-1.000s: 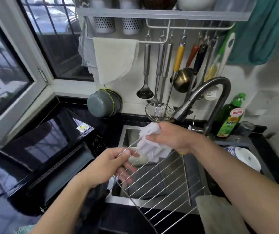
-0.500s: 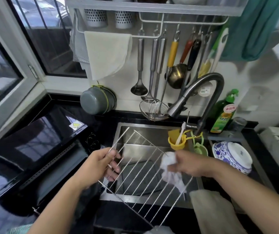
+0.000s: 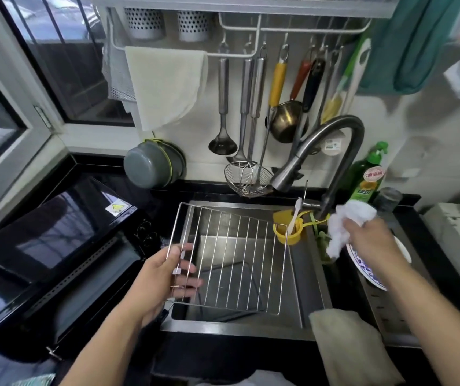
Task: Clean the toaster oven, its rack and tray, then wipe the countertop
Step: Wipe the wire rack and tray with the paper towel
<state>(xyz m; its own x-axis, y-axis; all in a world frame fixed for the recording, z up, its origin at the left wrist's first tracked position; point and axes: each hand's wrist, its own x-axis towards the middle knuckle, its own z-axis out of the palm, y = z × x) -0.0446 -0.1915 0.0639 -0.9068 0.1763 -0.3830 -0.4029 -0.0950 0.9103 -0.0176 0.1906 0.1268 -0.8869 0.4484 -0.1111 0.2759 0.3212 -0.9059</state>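
Observation:
My left hand (image 3: pixel 164 277) grips the left edge of the wire oven rack (image 3: pixel 240 257) and holds it nearly flat over the steel sink (image 3: pixel 240 328). My right hand (image 3: pixel 368 240) is off to the right of the rack, clutching a crumpled white paper towel (image 3: pixel 343 227) beside the tap's base. The black toaster oven (image 3: pixel 56 246) stands on the dark countertop (image 3: pixel 223 355) to the left of the sink, its glass door hanging open. A dark tray (image 3: pixel 240 271) lies in the bottom of the sink under the rack.
A curved tap (image 3: pixel 326 151) arches over the sink's back right. A yellow cup (image 3: pixel 288 229) with a brush hangs inside the sink. A green soap bottle (image 3: pixel 368 176), a blue-and-white bowl (image 3: pixel 362 268) and a beige cloth (image 3: pixel 345 346) are at the right. Utensils hang above.
My right hand has lifted the paper towel off the rack and carried it right, toward the tap. My left hand has levelled the rack over the sink.

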